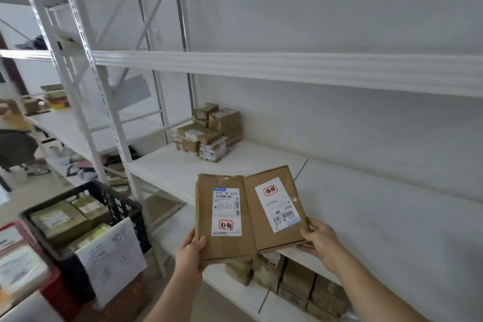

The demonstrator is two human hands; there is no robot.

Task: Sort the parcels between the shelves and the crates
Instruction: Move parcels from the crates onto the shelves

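Parcels in hand: a person's left hand grips the bottom edge of one flat brown parcel while the right hand pinches the lower corner of a second parcel, both held side by side above the middle shelf, labels up. With each held only at its near edge, a loose grip could let one tip and drop to the stacked boxes below, and misreading the red-stamped labels could send one wrongly to the black crate.
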